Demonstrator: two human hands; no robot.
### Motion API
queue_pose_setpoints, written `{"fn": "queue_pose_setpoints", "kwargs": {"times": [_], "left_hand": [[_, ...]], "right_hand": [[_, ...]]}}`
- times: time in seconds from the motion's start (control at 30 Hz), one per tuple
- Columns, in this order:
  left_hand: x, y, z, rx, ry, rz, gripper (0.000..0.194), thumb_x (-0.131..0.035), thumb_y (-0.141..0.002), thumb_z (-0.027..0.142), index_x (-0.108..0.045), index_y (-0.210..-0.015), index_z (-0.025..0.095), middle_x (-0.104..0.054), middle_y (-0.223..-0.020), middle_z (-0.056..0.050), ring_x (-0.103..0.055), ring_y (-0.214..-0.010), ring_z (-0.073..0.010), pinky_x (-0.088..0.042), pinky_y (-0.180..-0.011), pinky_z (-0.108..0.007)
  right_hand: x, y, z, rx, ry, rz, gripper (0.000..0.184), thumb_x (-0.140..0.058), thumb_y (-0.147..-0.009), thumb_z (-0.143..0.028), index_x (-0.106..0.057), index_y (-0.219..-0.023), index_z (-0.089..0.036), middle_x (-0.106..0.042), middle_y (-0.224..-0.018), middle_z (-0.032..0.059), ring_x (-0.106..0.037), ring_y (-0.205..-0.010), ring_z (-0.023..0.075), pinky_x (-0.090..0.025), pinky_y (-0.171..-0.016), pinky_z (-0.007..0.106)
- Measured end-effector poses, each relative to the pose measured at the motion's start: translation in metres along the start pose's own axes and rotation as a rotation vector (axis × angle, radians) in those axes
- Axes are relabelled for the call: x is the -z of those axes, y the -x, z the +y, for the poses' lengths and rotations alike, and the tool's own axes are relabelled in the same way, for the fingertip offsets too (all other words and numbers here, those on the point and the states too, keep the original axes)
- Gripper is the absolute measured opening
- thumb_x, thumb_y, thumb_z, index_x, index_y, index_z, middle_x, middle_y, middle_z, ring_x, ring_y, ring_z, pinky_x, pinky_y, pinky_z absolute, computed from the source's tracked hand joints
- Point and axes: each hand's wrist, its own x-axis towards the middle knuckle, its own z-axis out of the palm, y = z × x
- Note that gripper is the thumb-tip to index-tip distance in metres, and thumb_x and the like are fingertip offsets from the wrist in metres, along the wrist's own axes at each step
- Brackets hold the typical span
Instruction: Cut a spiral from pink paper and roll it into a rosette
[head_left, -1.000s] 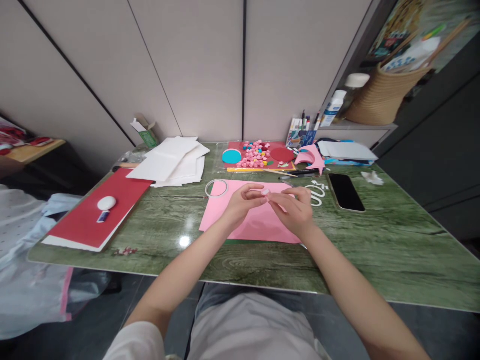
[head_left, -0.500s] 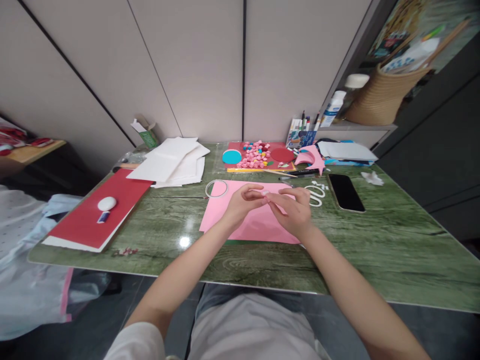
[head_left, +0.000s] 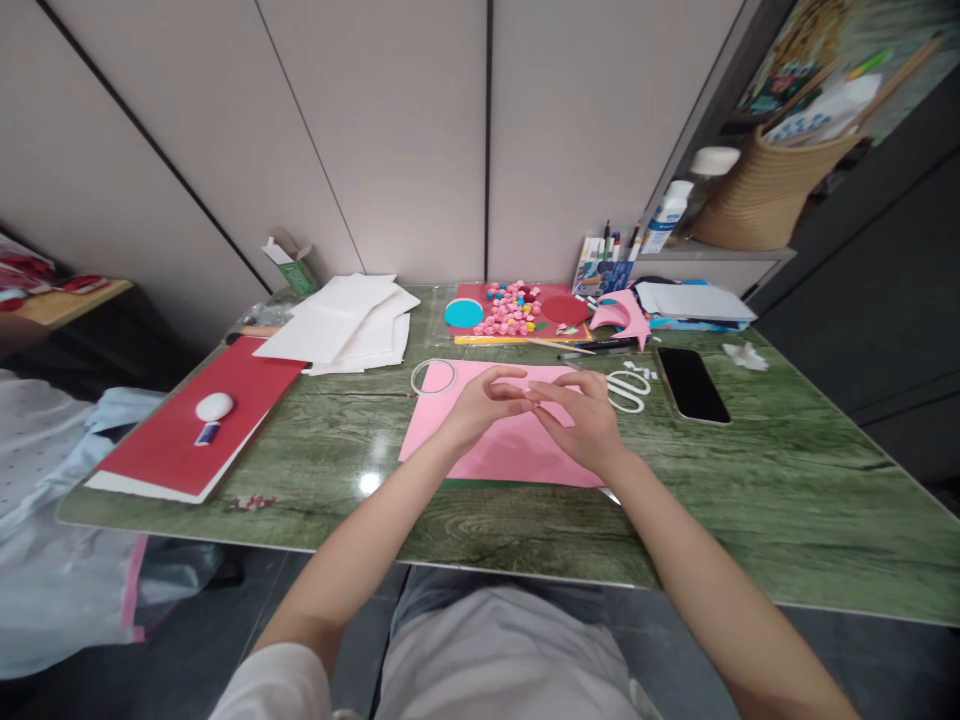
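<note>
My left hand (head_left: 480, 405) and my right hand (head_left: 581, 420) meet at the fingertips above a pink sheet of paper (head_left: 510, 455). Both hands have thumb and fingers pinched together around a tiny pale pink piece, mostly hidden by the fingers; its kind does not show. A roll of tape (head_left: 433, 377) lies on the paper's upper left corner. Beside my right hand are white-handled scissors (head_left: 628, 388). Beyond the hands, a pile of small pink paper rolls (head_left: 510, 315) rests on a red sheet, with a blue paper circle (head_left: 463, 314) and a red paper circle (head_left: 565, 309).
A phone (head_left: 691, 385) lies to the right. Pencils and pens (head_left: 525, 341) lie behind the pink sheet, near a cut pink scrap (head_left: 622, 316). White sheets (head_left: 337, 320) and red paper (head_left: 202, 420) with a white round object (head_left: 214, 407) are at left. Another person's clothing shows far left.
My right hand has turned and shifted slightly left, showing more of the scissors' handles. The fingertips stay pinched together in almost the same place.
</note>
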Motion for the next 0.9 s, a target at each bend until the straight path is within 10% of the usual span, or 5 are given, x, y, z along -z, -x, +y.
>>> {"fn": "queue_pose_setpoints", "kwargs": {"times": [0.9], "left_hand": [[-0.0042,0.0024,0.0051,-0.050,-0.017,0.023,0.042,-0.071,-0.058,0.019,-0.056,-0.097,0.019,-0.062,-0.073,0.000,-0.059,-0.074,-0.0119,-0.045,-0.076,-0.031]], "right_hand": [[0.0003,0.0023,-0.0021,-0.037,0.033,0.105,0.029,-0.063,-0.073,-0.024,-0.058,-0.102,-0.028,-0.065,-0.078,0.0009,-0.054,-0.081,0.0177,-0.038,-0.076,0.035]]}}
